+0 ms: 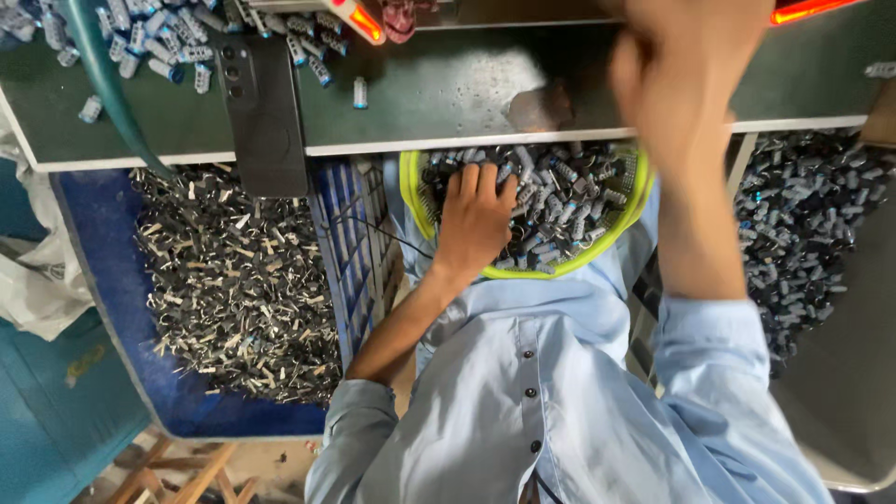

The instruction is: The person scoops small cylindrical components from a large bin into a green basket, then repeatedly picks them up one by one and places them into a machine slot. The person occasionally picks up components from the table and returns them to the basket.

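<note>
While we look down from the head camera, we see our own chest in a pale blue buttoned shirt [541, 401], sleeves rolled up on both forearms. Our left hand [476, 219] reaches down into a round yellow-green plastic basket [627, 217] that sits in our lap, just under the near edge of the workbench. Its fingers [471, 179] are spread and pressed flat onto a heap of small grey and blue cylindrical parts [569, 201] that fills the basket; whether any part is gripped beneath the palm we cannot tell.

Our right hand [686, 70] is raised close to the camera, over the far side of the bench, and is badly blurred. We cannot tell how far open it is or whether it holds anything.

Across the top runs the dark green workbench with a white front edge [448, 93]. A black smartphone [263, 112] lies face down on it, overhanging the near edge. More small blue and grey cylinders [149, 42] are scattered over the bench's left end, beside a curving teal hose [107, 89], and one lone cylinder [359, 91] stands apart near the middle.

Below the bench on our left, a blue tray [103, 271] holds a dense pile of thin silver and black metal clips [238, 280]. A blue slatted crate wall [353, 252] stands between that tray and the basket. On our right, a grey bin [840, 392] holds another pile of dark cylindrical parts [803, 224].
</note>
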Action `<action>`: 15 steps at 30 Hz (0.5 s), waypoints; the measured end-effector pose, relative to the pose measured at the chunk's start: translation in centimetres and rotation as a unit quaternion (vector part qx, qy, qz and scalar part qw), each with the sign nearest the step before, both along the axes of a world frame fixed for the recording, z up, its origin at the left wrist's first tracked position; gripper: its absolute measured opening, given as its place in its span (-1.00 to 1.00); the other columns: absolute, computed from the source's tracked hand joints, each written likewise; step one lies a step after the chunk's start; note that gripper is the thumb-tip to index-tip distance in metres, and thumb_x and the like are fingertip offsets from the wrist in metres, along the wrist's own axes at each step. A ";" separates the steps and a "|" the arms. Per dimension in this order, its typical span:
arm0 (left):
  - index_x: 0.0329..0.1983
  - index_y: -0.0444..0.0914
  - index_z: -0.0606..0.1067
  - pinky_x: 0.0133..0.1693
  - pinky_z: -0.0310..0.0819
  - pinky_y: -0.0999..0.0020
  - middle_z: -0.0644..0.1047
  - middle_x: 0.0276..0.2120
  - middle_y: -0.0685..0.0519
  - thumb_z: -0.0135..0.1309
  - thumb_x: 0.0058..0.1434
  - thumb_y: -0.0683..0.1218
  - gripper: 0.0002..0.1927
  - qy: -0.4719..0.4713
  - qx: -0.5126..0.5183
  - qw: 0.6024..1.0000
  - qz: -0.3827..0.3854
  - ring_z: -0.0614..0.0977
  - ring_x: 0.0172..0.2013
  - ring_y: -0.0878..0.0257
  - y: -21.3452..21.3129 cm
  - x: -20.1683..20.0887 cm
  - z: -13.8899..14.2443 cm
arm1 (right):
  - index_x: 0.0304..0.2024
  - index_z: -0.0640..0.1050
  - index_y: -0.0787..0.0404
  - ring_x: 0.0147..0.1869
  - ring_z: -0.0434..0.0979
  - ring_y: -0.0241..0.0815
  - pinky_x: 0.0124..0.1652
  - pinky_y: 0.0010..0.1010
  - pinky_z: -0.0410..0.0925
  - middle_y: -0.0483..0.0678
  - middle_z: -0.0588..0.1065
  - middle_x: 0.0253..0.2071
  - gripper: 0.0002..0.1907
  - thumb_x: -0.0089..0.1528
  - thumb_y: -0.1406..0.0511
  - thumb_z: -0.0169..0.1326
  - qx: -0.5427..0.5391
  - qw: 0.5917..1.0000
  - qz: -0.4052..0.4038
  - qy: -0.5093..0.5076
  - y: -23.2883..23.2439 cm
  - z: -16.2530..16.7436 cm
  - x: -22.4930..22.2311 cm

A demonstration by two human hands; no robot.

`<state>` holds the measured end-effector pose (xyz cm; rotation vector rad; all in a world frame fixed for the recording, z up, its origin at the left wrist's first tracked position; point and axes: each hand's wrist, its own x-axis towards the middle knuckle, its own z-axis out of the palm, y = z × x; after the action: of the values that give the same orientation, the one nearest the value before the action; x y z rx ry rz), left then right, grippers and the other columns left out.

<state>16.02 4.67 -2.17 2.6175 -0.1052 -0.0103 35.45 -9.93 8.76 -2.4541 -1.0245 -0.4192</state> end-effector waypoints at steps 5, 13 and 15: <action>-0.26 -0.27 0.51 0.13 0.41 0.02 0.50 -0.01 -0.06 0.19 0.00 -0.23 -0.79 -0.185 -0.086 0.977 0.058 0.47 0.04 -0.06 0.3 0.1 1.0 | -0.15 0.62 0.28 0.00 0.58 0.15 -0.04 -0.08 0.43 0.08 0.60 -0.07 -0.69 0.03 0.47 0.23 0.100 0.977 0.152 0.111 -1.1 -0.4 -9.5; -0.19 -0.29 0.50 0.02 0.53 0.13 0.58 -0.15 0.00 0.19 0.05 -0.30 -0.76 -0.173 -0.347 0.921 0.038 0.59 -0.05 -0.02 1.3 0.7 2.9 | -0.14 0.50 0.29 -0.08 0.62 -0.23 -0.10 -0.48 0.48 0.12 0.63 -0.04 -0.89 0.33 0.53 0.09 0.395 0.776 -0.078 0.486 -2.7 -8.9 -14.8; -0.18 -0.30 0.51 -0.05 0.55 0.16 0.56 -0.21 0.02 0.21 0.07 -0.32 -0.76 -0.203 -0.365 0.908 0.034 0.60 -0.14 0.00 1.3 0.8 3.3 | -0.06 0.39 0.22 -0.03 0.65 -0.23 -0.06 -0.49 0.51 0.13 0.61 -0.09 -0.75 0.28 0.52 0.13 0.493 0.671 -0.078 0.548 -3.1 -9.9 -15.5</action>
<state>16.86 5.97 1.09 1.8340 -0.1314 0.5035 19.96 -13.07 -1.13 -1.2949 0.0366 0.4002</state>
